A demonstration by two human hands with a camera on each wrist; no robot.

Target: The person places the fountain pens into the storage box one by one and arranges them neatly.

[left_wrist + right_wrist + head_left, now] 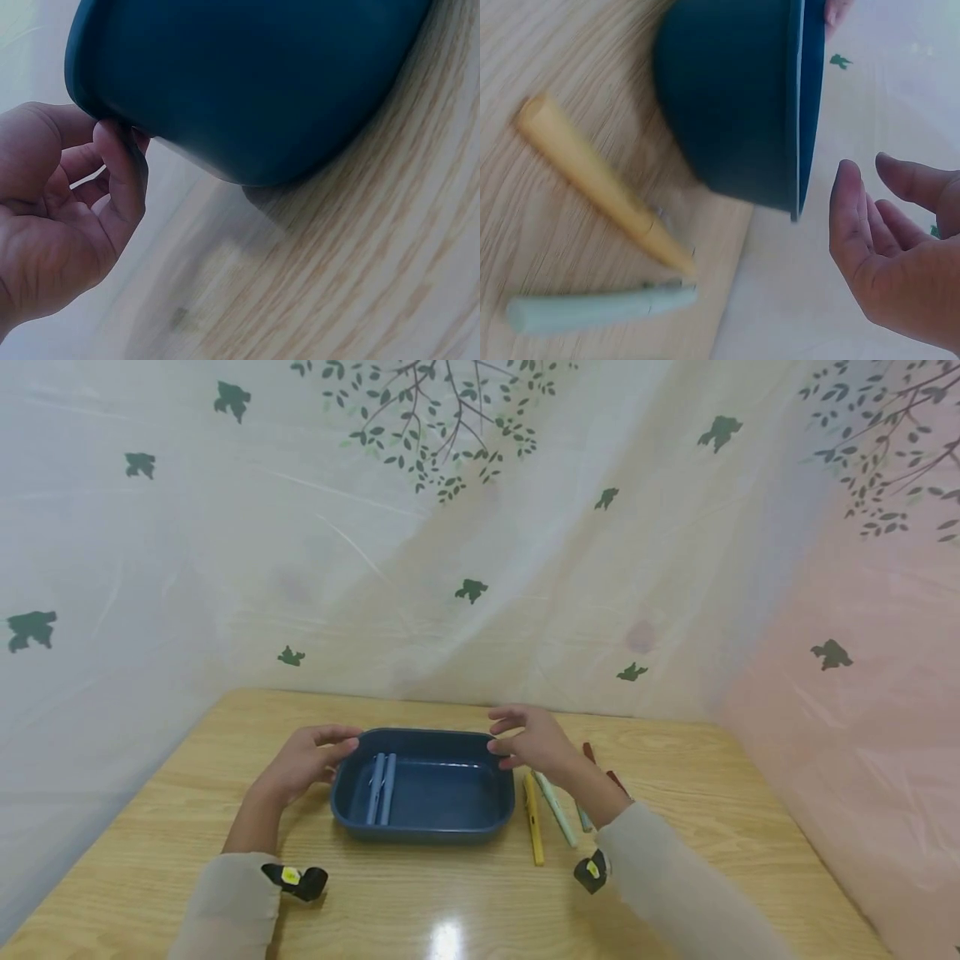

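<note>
The left hand (303, 764) is at the far left corner of the blue tray (450, 802), its bent thumb and fingers pinching the rim. The tray rests on the wooden table (405, 902), between the two hands. The right hand (536, 743) is raised at the tray's far right corner, thumb and fingers parted and gently curved, holding nothing; the right wrist view shows it just clear of the rim. Two blue pens (387, 789) lie side by side inside the tray, on the left hand's side. A yellow pen (533, 818) lies nearer the body than the right hand, with a pale green pen (557, 810) just to its right. Red pen ends (589, 752) show to the right of the right hand, partly hidden by the right forearm (600, 789). Beyond both hands hangs a sheet (375, 568) printed with leafy branches.
</note>
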